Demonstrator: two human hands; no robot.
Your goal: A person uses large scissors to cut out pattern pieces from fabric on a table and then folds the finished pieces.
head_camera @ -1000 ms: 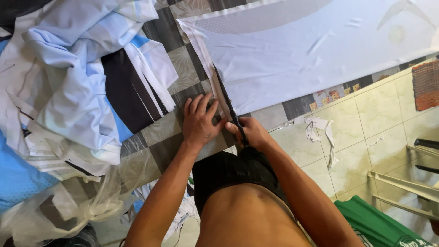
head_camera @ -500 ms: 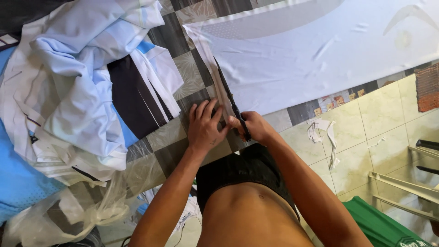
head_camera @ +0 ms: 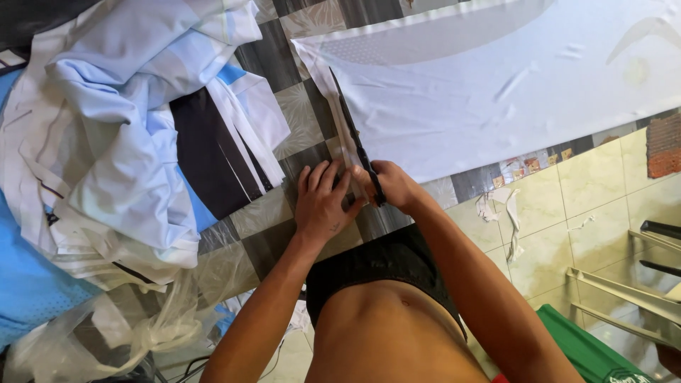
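Note:
My right hand [head_camera: 391,186] grips the handles of long dark scissors [head_camera: 352,132], whose blades point away from me along the left edge of a large white fabric sheet [head_camera: 496,85]. My left hand [head_camera: 323,202] lies flat, fingers spread, on the narrow strip of fabric just left of the blades, pressing it to the patterned tiled floor [head_camera: 298,128]. The scissor tips reach well up into the fabric's edge.
A heap of white, light-blue and black cut cloth [head_camera: 128,142] lies to the left, with clear plastic wrap [head_camera: 135,319] below it. Paper scraps [head_camera: 507,213] sit on pale tiles at right, beside a metal frame [head_camera: 624,298] and a green cloth [head_camera: 589,351].
Both hands and the scissors have shifted slightly forward along the fabric's left edge; the view has drifted a little.

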